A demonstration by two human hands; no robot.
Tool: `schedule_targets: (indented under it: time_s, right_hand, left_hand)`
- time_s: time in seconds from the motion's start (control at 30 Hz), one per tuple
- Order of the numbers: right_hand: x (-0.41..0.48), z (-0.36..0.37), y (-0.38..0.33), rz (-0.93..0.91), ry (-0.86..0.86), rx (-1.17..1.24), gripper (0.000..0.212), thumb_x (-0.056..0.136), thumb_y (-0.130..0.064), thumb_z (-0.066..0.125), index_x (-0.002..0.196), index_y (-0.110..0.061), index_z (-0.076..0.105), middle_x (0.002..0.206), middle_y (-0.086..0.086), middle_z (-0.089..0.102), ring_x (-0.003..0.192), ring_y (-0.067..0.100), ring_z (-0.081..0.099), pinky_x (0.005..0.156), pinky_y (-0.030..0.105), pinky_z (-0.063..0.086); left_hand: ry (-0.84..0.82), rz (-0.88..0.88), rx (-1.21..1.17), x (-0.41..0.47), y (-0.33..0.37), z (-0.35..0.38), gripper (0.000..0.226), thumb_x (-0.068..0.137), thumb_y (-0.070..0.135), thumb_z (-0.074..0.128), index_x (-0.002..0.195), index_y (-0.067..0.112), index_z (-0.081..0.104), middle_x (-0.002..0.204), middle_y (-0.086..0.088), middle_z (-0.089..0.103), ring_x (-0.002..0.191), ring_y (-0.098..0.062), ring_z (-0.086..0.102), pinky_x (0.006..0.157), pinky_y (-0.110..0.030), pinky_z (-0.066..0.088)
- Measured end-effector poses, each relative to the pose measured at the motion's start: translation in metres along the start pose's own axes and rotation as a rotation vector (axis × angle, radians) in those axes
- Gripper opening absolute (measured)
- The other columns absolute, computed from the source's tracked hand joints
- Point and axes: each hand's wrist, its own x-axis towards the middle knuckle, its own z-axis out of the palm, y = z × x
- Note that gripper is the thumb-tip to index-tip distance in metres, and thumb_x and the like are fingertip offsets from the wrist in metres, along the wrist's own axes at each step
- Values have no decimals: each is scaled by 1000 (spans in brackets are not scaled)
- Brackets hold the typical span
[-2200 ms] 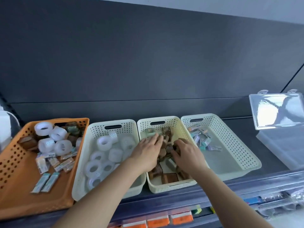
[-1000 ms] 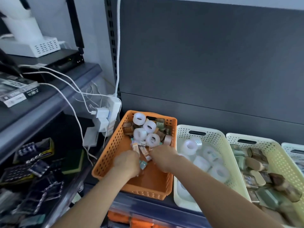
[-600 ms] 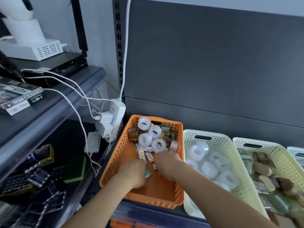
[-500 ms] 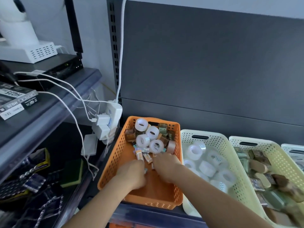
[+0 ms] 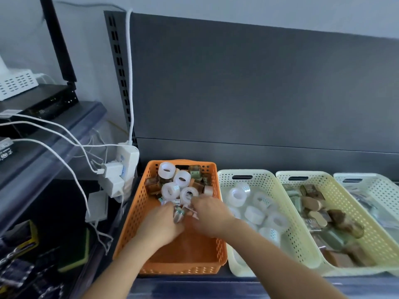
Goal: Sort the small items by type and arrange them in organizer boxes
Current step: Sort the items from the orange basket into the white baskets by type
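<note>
1. Where 4 perforated plastic baskets stand in a row on the dark shelf (image 5: 194, 285), the orange perforated plastic basket (image 5: 138, 212) is furthest left, and both hands reach into it.
2. At its far end, 4 clear tape rolls (image 5: 170, 189) are piled with small brown and green blocks (image 5: 195, 172). The near half of its floor is bare.
3. The small wrapped packets (image 5: 179, 212) lie just in front of the rolls, between the 2 hands.
4. The left hand (image 5: 160, 223) has its fingers curled round some of these packets, with a greenish one showing at its thumb.
5. The right hand (image 5: 208, 214) lies knuckles up just beside it. Its fingertips are down among the packets and hidden, so I cannot tell whether it grips anything.
6. The first cream perforated basket (image 5: 259, 172) stands right beside the orange one and holds only loose clear rolls (image 5: 237, 196).
7. The second cream perforated basket (image 5: 336, 190) holds brown and green wrapped pieces (image 5: 313, 204), which are blurred toward its near end.
8. The pale fourth basket (image 5: 371, 180) is cut off by the right edge, and its contents are too blurred to name.
9. A white power strip (image 5: 127, 160) with plugs and white cables hangs near the orange basket's far-left corner.
10. The lower left shelf is dark, and its packaged goods cannot be made out.
</note>
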Motion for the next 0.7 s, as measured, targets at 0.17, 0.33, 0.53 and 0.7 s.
schedule_targets:
  time_s: [0.17,0.33,0.53,0.7]
  right_hand:
    - [-23,-31,25,65,337,219,28,87,-32,58,106,-12,55,101,6,53,86,26,56,70,35,45]
    - [-60,-54,77,161,574,357,24,83,-27,65,101,-12,58,95,-2,54,83,19,54,70,31,44]
    - [-116,-71,156,275,675,399,20,82,-30,67,92,-16,56,85,-5,54,72,14,53,63,30,42]
    - [-161,-84,225,341,669,383,19,85,-30,65,95,-16,57,89,-4,57,76,16,58,65,31,47]
  left_hand:
    - [118,63,-271,10,38,-17,22,88,29,61,104,28,46,83,9,62,56,-8,65,48,-25,48]
    - [175,177,-523,22,99,-9,17,83,24,66,97,23,56,86,4,68,65,-18,66,69,-44,56]
    - [150,266,-597,34,196,21,15,81,17,66,85,24,53,81,3,68,61,-20,67,63,-35,54]
    - [113,309,-568,42,276,56,15,82,23,66,91,24,54,84,3,68,66,-20,67,64,-36,53]
